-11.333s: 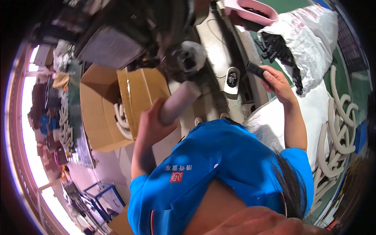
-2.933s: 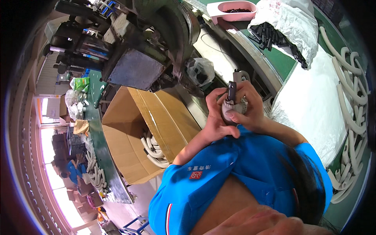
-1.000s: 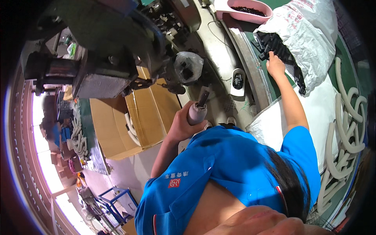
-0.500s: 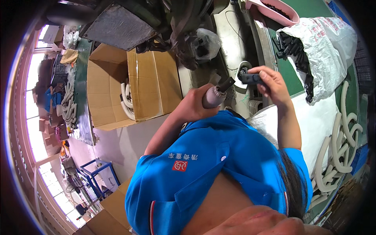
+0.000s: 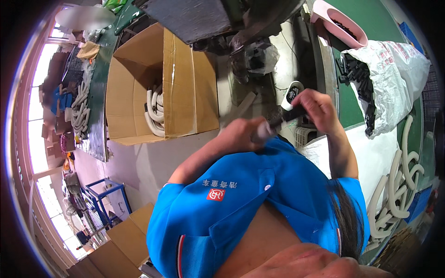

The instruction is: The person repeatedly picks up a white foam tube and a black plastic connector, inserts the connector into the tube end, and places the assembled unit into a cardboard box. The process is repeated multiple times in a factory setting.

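My left hand (image 5: 243, 134) grips the end of a pale hose (image 5: 265, 131) in front of my blue shirt. My right hand (image 5: 315, 107) holds a short black tube (image 5: 289, 119) whose tip meets the hose's end. Both hands are close together, just above my chest. A white bag (image 5: 389, 78) spilling several black tubes (image 5: 357, 78) lies on the green bench to the right. Curved white hoses (image 5: 398, 176) lie on a white sheet at the lower right.
An open cardboard box (image 5: 157, 83) with curved white hoses inside stands on the floor to the left. A dark machine (image 5: 222, 18) is ahead, a pink tray (image 5: 338, 23) of black parts beside it. A blue rack (image 5: 104, 204) and more boxes stand lower left.
My view has tilted and the hands have drawn closer to my chest. The right hand still brings the black tube against the hose's end held by the left.
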A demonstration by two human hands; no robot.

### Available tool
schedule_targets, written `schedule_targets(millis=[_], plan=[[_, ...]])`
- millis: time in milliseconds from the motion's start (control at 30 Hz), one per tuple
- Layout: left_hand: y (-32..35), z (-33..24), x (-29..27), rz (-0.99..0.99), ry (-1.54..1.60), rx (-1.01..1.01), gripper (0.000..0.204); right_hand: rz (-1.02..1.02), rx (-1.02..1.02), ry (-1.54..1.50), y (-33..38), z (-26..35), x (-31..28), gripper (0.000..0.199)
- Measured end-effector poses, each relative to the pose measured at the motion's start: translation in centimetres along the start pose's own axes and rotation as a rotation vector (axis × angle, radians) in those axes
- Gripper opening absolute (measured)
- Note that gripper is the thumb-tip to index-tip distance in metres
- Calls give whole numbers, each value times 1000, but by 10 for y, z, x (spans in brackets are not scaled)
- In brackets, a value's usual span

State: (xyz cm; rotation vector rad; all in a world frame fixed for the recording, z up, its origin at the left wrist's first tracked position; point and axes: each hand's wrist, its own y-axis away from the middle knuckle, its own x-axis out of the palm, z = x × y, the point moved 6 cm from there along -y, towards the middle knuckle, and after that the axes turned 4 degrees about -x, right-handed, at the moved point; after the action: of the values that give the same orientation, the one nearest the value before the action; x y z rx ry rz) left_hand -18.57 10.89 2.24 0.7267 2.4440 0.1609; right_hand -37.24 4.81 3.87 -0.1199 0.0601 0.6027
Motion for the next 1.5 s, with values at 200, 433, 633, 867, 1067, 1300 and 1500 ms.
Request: schedule_targets(millis=[200,433,633,867,1067,1300,1500], plan=[[17,20,2,49,-101,-45,43,97,-54,53,-13,-6,41,28],[3,49,-40,-115,-54,-92,41,-153,117,-124,-71,-64,48,31],[-35,74,-108,-276,-222,-12,53,-339,-81,525,-165,-82,27,33],[-58,89,-145,-181,-156,-57,58,-119,12,779,-216,-105,21,46],[-48,79,-144,-194,-138,-20,51,-383,-299,682,-204,-115,19,37],[-46,90,-118,-7,-141,66,49,-315,406,-271,-215,-254,-7,32],[-26,97,-123,-53,-73,-14,50,-379,527,-258,-212,-323,11,34]])
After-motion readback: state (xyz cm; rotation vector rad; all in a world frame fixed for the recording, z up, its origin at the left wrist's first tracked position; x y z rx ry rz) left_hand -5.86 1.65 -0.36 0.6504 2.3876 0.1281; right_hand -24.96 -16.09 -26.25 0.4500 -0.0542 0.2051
